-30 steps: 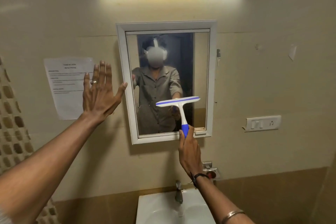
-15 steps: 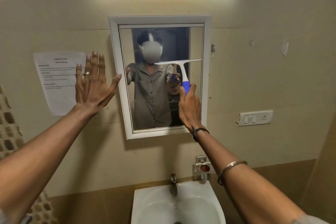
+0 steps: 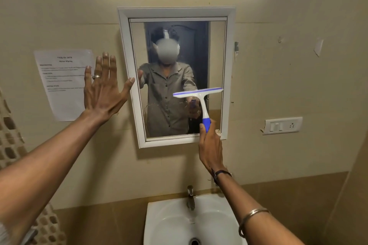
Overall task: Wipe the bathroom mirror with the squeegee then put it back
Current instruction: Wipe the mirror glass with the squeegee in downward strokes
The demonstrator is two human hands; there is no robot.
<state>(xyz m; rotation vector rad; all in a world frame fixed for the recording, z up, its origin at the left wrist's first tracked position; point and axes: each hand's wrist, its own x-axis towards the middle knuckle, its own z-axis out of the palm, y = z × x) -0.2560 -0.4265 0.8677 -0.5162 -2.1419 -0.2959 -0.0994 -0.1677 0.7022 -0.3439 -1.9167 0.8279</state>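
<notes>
We have the squeegee [image 3: 199, 95] with its blade level across the lower right part of the mirror [image 3: 175, 77] glass, white neck running down to the blue grip. 0.5 s ago the blade sat high, near the top right of the glass; now it is low, so we read that as 1 downward stroke on the right-hand strip. 1.0 s ago it was also low, so we are cycling up and down over this same strip.

Right hand [image 3: 211, 145] is closed around the blue grip, thumb up along the left side, knuckles over the lower frame edge. Whether the rubber edge actually presses the glass we cannot tell from this angle.

Faint smears and droplets show on the glass left of the blade, around mid height. Our judgement: left and centre strips are not done yet, wiping is midway, return step not started.

Left hand [image 3: 105, 89] is open, fingers spread, holding nothing, raised beside the left frame edge in front of the paper notice [image 3: 59, 93], same pose as in both earlier frames. Touching the wall or not: unclear.

Below us, the sink [image 3: 159, 217] and tap [image 3: 190, 197]. No holder for the squeegee is in view.
</notes>
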